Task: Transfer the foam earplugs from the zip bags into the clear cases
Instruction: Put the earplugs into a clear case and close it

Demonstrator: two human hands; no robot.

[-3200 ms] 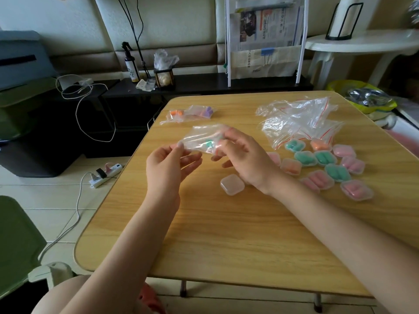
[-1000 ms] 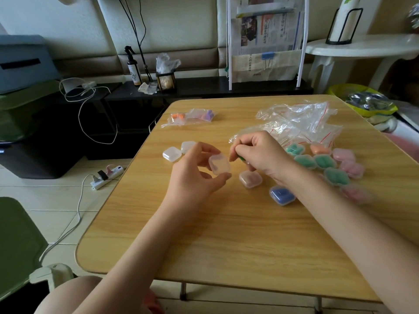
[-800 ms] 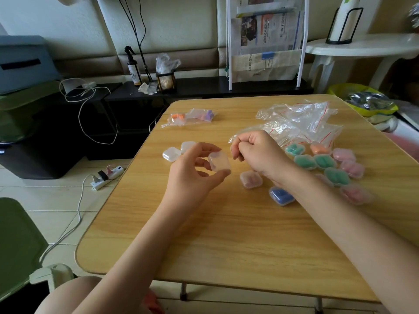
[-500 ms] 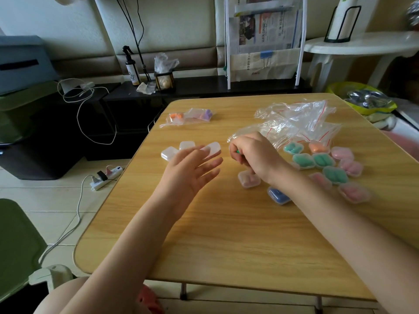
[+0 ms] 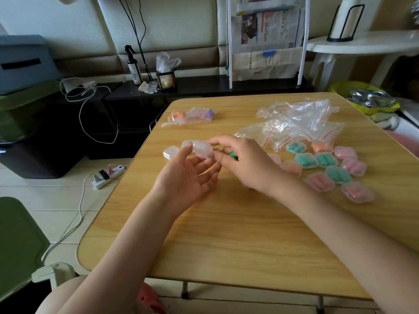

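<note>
No readable writing shows on anything we handle. Two empty cases (image 5: pixel 172 152) lie at the table's (image 5: pixel 226 234) left. Our left hand (image 5: pixel 186 177), palm up, pinches one clear case (image 5: pixel 202 149) in its fingertips; our right hand (image 5: pixel 247 164) curls round green earplugs (image 5: pixel 233 155). Beyond lie two filled bags (image 5: pixel 190 114), then emptied bags (image 5: pixel 299 123) above about eleven filled cases (image 5: pixel 335 171).
</note>
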